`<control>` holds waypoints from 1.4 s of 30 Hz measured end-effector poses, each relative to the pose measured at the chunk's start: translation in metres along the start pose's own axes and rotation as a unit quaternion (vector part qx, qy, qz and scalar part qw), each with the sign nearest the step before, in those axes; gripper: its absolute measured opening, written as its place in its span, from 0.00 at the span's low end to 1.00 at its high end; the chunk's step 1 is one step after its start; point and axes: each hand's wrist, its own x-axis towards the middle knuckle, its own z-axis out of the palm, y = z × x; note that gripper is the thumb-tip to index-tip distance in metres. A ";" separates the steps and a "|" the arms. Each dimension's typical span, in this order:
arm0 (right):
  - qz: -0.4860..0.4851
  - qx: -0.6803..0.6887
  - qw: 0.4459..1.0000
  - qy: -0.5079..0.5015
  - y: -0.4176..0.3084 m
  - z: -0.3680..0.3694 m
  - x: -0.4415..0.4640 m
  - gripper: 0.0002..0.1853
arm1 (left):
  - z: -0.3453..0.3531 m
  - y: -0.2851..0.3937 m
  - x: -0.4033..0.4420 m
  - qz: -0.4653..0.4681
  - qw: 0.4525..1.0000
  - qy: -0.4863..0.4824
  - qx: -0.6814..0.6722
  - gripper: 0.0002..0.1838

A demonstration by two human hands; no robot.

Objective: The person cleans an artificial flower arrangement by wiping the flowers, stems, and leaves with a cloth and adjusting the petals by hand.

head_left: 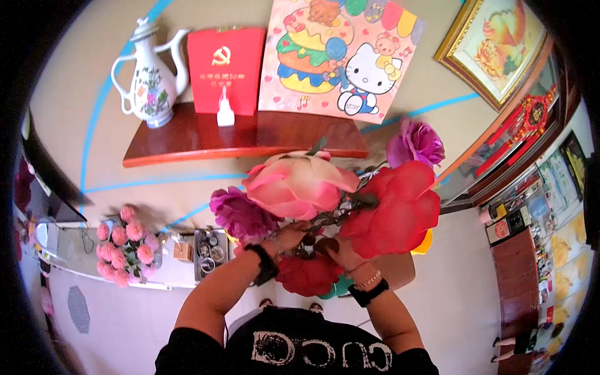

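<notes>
Large artificial flowers fill the middle of the head view: a pink-and-cream bloom [300,185], a red bloom [397,209], a lower red bloom [307,275], and purple blooms at left [242,214] and upper right [416,143]. Among the stems, below the pink bloom, is my left hand [292,239], its fingers partly hidden by flowers and stems. My right hand [344,253] is beside it at the stems under the red bloom, fingers bent around them. Both wrists wear black bands. Something green shows beneath the lower red bloom.
Above the flowers, a red-brown wall shelf [294,132] bears a white floral teapot [150,81], a red box [226,69], a small white bottle [225,111] and a cartoon picture [344,59]. Pink flowers [128,247] stand at left beside a grey tray [199,265].
</notes>
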 end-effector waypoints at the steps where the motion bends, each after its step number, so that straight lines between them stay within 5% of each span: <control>1: -0.029 -0.038 0.997 0.054 -0.005 -0.023 0.001 0.19 | -0.002 0.004 -0.006 0.037 0.993 0.049 0.105 0.21; 5: 0.050 0.049 0.997 -0.025 -0.023 -0.081 -0.008 0.17 | 0.020 0.082 -0.052 0.021 0.989 0.062 0.130 0.30; 8: -0.046 0.107 0.992 0.049 -0.040 -0.094 -0.012 0.14 | 0.026 0.113 -0.068 0.108 0.993 0.029 0.043 0.35; 17: -0.001 0.050 0.997 0.058 -0.071 -0.113 -0.014 0.16 | 0.028 0.155 -0.062 -0.007 0.989 -0.031 0.141 0.22; 21: 0.055 0.009 0.985 0.165 -0.057 -0.107 -0.003 0.18 | 0.039 0.149 -0.045 0.071 0.947 -0.002 0.315 0.21; 27: 0.049 0.001 0.969 0.241 -0.063 -0.110 0.019 0.19 | 0.060 0.130 -0.052 -0.074 0.995 0.060 -0.029 0.20; 29: 0.049 -0.006 0.967 0.249 -0.063 -0.099 0.019 0.18 | 0.072 0.138 -0.051 -0.035 0.961 -0.042 -0.272 0.20; 35: 0.091 -0.015 0.992 0.090 -0.069 -0.086 0.008 0.15 | 0.083 0.146 -0.061 -0.045 0.932 -0.042 -0.358 0.26; 38: -0.003 0.008 0.998 0.068 -0.076 -0.091 0.002 0.13 | 0.082 0.154 -0.065 -0.049 0.938 -0.069 -0.336 0.30; 42: 0.002 0.032 0.998 -0.046 -0.079 -0.101 -0.002 0.13 | 0.077 0.143 -0.066 -0.080 0.944 -0.089 -0.309 0.32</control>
